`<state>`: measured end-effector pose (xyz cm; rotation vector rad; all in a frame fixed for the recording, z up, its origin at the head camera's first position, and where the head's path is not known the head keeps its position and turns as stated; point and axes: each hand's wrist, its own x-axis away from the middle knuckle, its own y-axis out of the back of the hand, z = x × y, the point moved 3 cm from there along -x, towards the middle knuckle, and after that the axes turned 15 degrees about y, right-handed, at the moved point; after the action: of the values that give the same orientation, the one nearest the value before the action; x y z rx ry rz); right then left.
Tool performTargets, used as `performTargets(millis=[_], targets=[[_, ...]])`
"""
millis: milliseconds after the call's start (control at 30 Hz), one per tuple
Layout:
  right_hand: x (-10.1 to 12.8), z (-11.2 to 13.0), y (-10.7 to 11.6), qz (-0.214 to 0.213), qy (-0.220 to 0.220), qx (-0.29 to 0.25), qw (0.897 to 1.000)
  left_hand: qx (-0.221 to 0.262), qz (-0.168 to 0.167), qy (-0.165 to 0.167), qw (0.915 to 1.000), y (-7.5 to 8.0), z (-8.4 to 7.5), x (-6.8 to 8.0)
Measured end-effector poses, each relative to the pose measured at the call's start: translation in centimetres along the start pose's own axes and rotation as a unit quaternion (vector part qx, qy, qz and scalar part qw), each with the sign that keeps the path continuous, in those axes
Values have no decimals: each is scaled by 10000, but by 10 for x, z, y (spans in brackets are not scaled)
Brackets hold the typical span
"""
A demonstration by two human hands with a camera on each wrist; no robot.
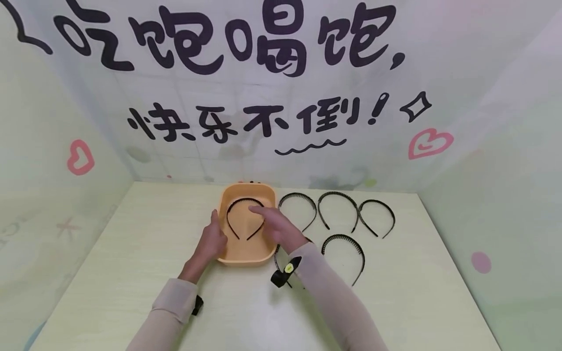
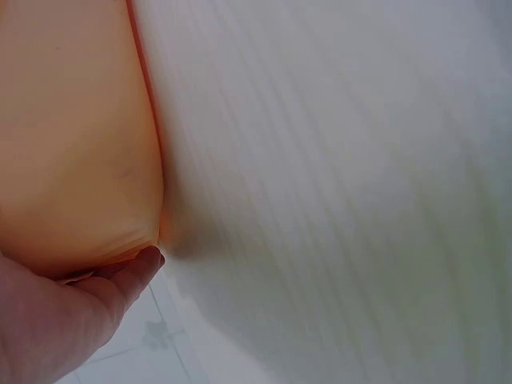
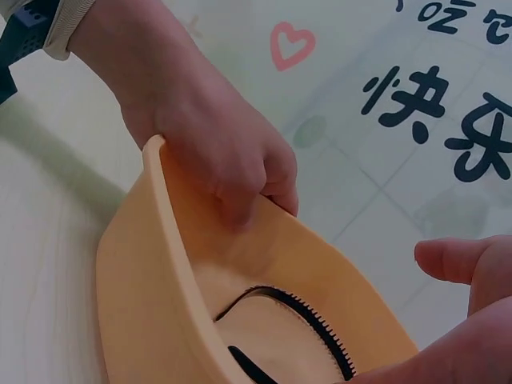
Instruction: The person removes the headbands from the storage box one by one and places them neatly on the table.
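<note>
A pale wooden bench [image 1: 131, 273] stands before a white printed backdrop [image 1: 272, 87] with black lettering. On it sits an orange plastic rectangular basin [image 1: 246, 256], gripped at its left rim by the left hand [image 1: 211, 241], fingers curled over the edge. A thin black toothed headband [image 1: 237, 207] lies inside it. The right hand [image 1: 278, 226] hovers above, fingers relaxed, holding nothing. Four similar black headbands [image 1: 335, 200] lie just right.

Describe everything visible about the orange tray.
The orange tray is a rounded-rectangular basin of smooth, plastic-looking material with raised walls, sitting upright on the pale table. One black toothed headband lies inside. The left hand grips its left rim, fingers curled over the edge; the right hand hovers open above its right side.
</note>
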<state>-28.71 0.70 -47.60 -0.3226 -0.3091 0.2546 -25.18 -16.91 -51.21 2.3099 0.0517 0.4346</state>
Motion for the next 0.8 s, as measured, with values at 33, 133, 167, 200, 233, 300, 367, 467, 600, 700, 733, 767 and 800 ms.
performTargets(millis=[33, 133, 167, 200, 233, 300, 367, 467, 600, 700, 733, 767, 800], targets=[[-1, 0, 0, -75, 33, 31, 10000, -14, -14, -18, 10000, 0, -1, 0], [-2, 3, 1, -181, 155, 153, 9996, -32, -109, -100, 9999, 1, -3, -1], [-4, 4, 1, -221, 200, 206, 9993, -33, -131, -127, 9998, 1, -3, -1], [-4, 6, 2, -266, 249, 297, 9989, -31, -149, -147, 9998, 1, -4, -1], [-4, 7, 3, -293, 268, 348, 9986, -26, -167, -166, 9997, 1, -4, -2], [-5, 8, 5, -279, 294, 487, 9980, -23, -180, -187, 9997, 1, -4, -2], [-7, 7, 6, -220, 354, 745, 9964, -18, -187, -189, 9996, 1, -4, -2], [-8, 5, 6, -118, 425, 1298, 9906, -3, -207, -169, 9996, 1, -5, -2], [-8, 1, 6, -265, 659, 1946, 9783, 23, -169, -123, 9998, -1, -5, -3], [-9, -2, 3, -489, 1070, 2146, 9696, 23, -100, -99, 9999, -1, -3, -2], [-9, -3, 2, -564, 1204, 2136, 9678, 18, -93, -91, 9999, -1, -2, -1], [-9, -4, 1, -637, 1324, 2131, 9659, 11, -80, -79, 9999, 0, -1, 0], [-9, -5, 0, -714, 1404, 2046, 9661, -5, -82, -75, 9999, 0, 1, 1]])
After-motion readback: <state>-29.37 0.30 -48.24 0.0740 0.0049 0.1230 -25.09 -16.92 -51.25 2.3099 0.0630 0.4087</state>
